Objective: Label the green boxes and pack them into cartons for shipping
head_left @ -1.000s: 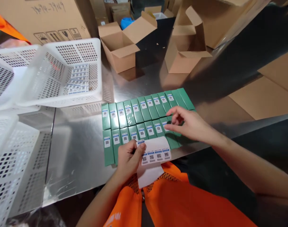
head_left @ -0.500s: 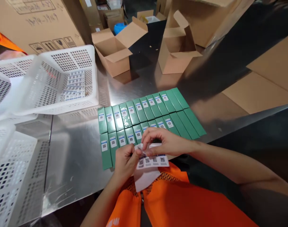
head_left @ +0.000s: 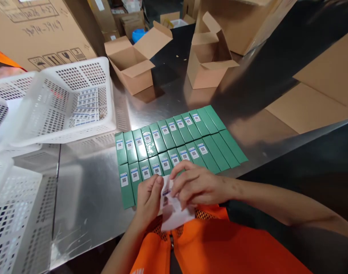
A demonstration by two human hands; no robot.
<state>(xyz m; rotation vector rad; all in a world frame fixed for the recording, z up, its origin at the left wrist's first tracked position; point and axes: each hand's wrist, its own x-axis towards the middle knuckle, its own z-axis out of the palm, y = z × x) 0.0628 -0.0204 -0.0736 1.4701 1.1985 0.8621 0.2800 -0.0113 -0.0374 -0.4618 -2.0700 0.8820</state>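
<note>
Two rows of slim green boxes lie side by side on the steel table; most carry a small blue-and-white QR label, while the few at the right end are bare. My left hand grips a white sheet of labels at the table's near edge. My right hand lies over the sheet, its fingers pinched on a label at the sheet's top. The hands hide most of the sheet.
A white perforated basket with label sheets stands at the left, with more baskets beside and below it. Two open cardboard boxes sit behind the green rows. Flat cardboard lies at the right. My orange vest fills the bottom.
My right hand left the green boxes and came back onto the label sheet, where it now pinches a label. The sheet has folded up under both hands.
</note>
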